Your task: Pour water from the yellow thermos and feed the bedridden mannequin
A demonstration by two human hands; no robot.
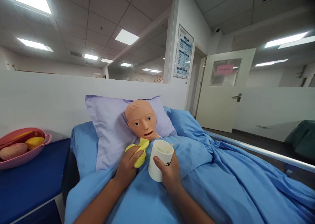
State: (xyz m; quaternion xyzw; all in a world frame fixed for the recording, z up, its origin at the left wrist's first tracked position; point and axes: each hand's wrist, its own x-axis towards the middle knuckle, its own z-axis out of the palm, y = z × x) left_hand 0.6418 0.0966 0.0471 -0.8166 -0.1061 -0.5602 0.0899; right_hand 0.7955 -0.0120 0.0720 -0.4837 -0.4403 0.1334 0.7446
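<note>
A training manikin point(141, 119) lies in a bed, its head on a lilac pillow point(110, 125), its body under a blue blanket point(221, 181). My left hand point(126, 166) is closed round a yellow cloth point(140, 152), which it holds just under the manikin's chin. My right hand point(169, 173) grips a white paper cup point(159, 158) upright near the manikin's chest. A thin stick pokes out of the cup's rim.
A pink bowl point(36, 152) with fruit stands on a blue bedside table point(31, 181) at left. A metal bed rail point(258, 152) runs along the right side. Behind are a white partition wall and a half-open door point(225, 96).
</note>
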